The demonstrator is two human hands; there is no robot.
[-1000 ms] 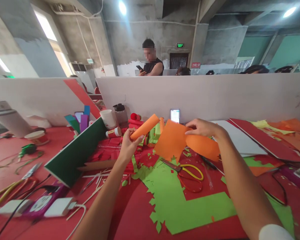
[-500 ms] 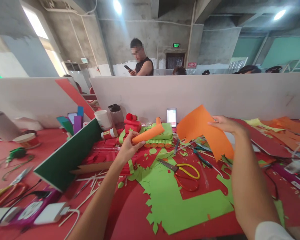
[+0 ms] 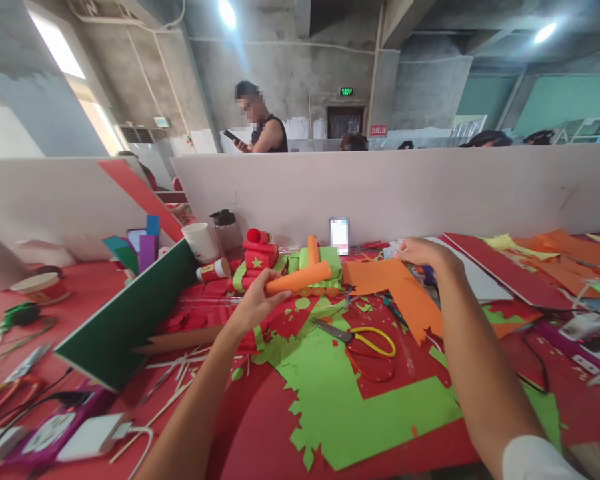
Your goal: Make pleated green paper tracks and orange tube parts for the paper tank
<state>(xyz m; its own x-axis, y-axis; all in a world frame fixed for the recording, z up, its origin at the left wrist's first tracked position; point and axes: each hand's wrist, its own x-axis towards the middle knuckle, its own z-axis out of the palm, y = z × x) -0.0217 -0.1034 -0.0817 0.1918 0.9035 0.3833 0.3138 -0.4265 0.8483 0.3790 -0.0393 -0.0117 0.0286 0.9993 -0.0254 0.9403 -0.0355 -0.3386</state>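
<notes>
My left hand (image 3: pixel 253 303) grips a rolled orange paper tube (image 3: pixel 300 277) that points right, in front of a green and red paper model (image 3: pixel 280 259). My right hand (image 3: pixel 423 253) rests its fingers on the far edge of an orange paper sheet (image 3: pixel 395 287), which lies flat on the red table (image 3: pixel 260 427). Yellow-handled scissors (image 3: pixel 365 337) lie between my arms, on a cut green paper sheet (image 3: pixel 340 387).
A green board (image 3: pixel 125 313) leans at the left. A paper cup (image 3: pixel 200 241), a dark-lidded jar (image 3: pixel 224 228) and a phone (image 3: pixel 339 235) stand by the white partition (image 3: pixel 430 193). Cables and chargers (image 3: pixel 65 427) lie at the near left. A person (image 3: pixel 257 127) stands behind the partition.
My right hand swung the orange sheet up and to the right, then laid it flat on the table. My left hand kept the orange tube and lowered it slightly.
</notes>
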